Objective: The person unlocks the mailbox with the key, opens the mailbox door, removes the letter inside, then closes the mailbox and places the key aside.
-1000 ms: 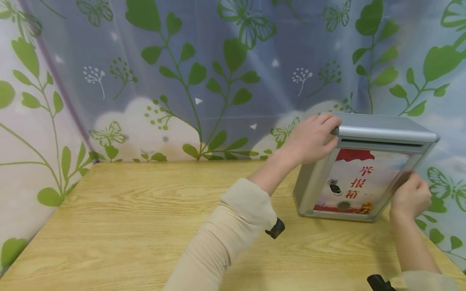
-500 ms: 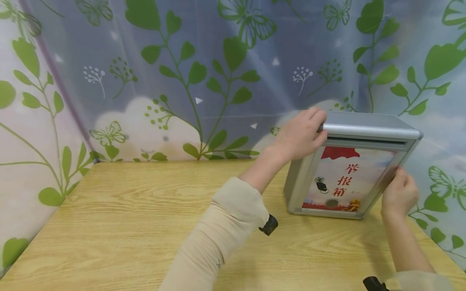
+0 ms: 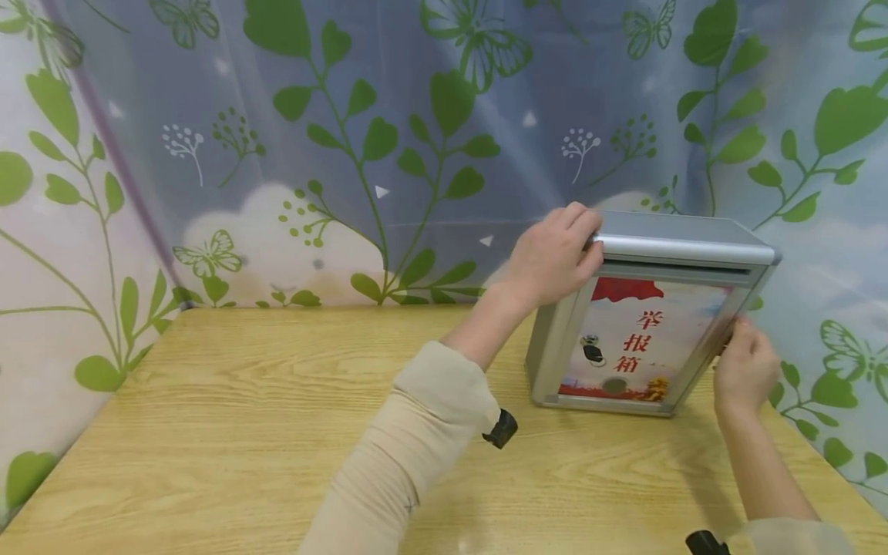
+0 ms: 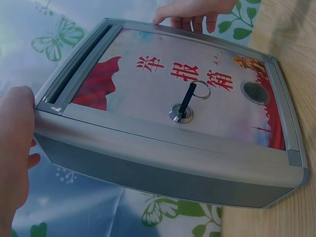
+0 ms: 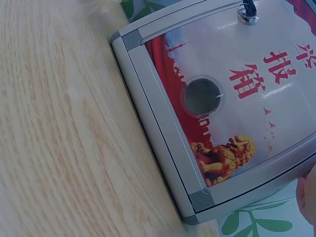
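Note:
A silver-grey metal suggestion box point(image 3: 683, 324) stands upright at the right of the table, with red characters on its front panel. A slot point(image 3: 680, 267) runs along its top front. In the left wrist view a black-headed key point(image 4: 187, 98) with a ring sits in its lock. My left hand point(image 3: 553, 256) grips the box's upper left corner, fingers over the top edge and partly hidden. Against its right side, my right hand point(image 3: 747, 371) holds the edge with curled fingers. The right wrist view catches a round window point(image 5: 201, 96) low on the panel.
The light wood table point(image 3: 277, 432) reaches back to a curtain point(image 3: 388, 154) printed with green leaves and butterflies. Black wrist cameras point(image 3: 500, 428) stick out from the beige sleeves point(image 3: 416, 447). The curtain also hangs close along the right side.
Both hands have shifted left across the table together with the suggestion box. Their hold on its corner and side looks the same.

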A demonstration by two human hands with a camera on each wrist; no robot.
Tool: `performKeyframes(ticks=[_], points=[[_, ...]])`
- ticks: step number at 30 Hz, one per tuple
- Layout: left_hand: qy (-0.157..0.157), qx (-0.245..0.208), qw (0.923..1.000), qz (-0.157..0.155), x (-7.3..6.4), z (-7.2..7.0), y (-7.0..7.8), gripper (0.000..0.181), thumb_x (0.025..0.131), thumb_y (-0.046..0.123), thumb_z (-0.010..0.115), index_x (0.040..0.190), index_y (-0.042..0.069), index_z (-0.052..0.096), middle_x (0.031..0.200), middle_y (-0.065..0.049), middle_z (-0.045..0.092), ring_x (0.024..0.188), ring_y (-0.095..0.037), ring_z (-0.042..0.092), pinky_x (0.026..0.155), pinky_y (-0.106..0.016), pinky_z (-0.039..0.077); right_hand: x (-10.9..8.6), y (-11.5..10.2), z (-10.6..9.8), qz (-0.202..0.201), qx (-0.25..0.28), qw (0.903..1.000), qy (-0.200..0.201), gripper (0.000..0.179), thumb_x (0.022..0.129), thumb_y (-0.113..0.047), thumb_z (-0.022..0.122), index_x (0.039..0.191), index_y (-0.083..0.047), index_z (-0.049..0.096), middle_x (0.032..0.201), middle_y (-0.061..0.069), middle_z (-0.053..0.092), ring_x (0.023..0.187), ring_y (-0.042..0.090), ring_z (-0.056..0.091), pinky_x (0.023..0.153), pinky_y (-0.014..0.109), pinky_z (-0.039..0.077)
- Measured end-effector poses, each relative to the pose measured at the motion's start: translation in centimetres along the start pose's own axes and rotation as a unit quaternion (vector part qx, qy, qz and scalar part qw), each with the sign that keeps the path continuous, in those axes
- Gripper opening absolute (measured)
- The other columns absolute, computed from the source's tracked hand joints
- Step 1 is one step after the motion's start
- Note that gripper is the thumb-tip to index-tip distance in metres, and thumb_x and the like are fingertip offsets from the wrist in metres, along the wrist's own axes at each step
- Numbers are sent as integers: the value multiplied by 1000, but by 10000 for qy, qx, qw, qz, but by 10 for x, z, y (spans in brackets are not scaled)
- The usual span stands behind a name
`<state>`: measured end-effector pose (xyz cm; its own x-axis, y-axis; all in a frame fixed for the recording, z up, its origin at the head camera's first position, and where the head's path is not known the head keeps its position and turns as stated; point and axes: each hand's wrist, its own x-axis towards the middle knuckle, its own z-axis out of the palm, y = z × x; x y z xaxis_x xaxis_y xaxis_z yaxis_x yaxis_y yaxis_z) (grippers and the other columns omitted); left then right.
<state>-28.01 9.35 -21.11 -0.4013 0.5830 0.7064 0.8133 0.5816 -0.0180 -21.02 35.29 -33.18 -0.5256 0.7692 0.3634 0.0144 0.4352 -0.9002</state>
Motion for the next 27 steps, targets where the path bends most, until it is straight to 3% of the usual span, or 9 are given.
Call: performKeyframes(ticks=[4, 12, 21, 27], points=[[125, 78, 9999, 20, -2, 1, -2, 21, 92, 19, 46, 106, 11, 61, 105, 1, 56, 96, -16, 54, 76, -20, 44, -1, -1, 2, -17, 27, 10000, -66, 40, 95, -40, 34, 65, -14, 45, 57, -19, 42, 57, 4, 40, 57, 24, 31], [31, 31, 9999, -130, -6, -2, -7, 22, 92, 19, 47, 106, 11, 61, 105, 1, 54, 98, -17, 52, 79, -20, 43, -4, -5, 4, -58, -118, 9996, -250, 40, 94, -41, 34, 68, -14, 47, 60, -20, 42, 59, 3, 40, 59, 26, 31], [48, -32, 9998, -203, -11, -6, -13, 19, 92, 19, 47, 103, 10, 59, 106, -1, 53, 101, -21, 49, 83, -22, 41, -11, -9, 9, -166, -27, 9990, -418, 38, 96, -43, 36, 74, -16, 52, 61, -21, 46, 47, -4, 44, 44, 12, 38], [176, 52, 9998, -86, -13, -10, -19, 18, 93, 20, 46, 100, 10, 59, 103, -2, 53, 97, -22, 48, 85, -23, 38, -13, -13, 15, -85, 237, 9980, -580, 33, 96, -43, 38, 76, -21, 53, 67, -18, 49, 55, -1, 47, 45, 12, 40]])
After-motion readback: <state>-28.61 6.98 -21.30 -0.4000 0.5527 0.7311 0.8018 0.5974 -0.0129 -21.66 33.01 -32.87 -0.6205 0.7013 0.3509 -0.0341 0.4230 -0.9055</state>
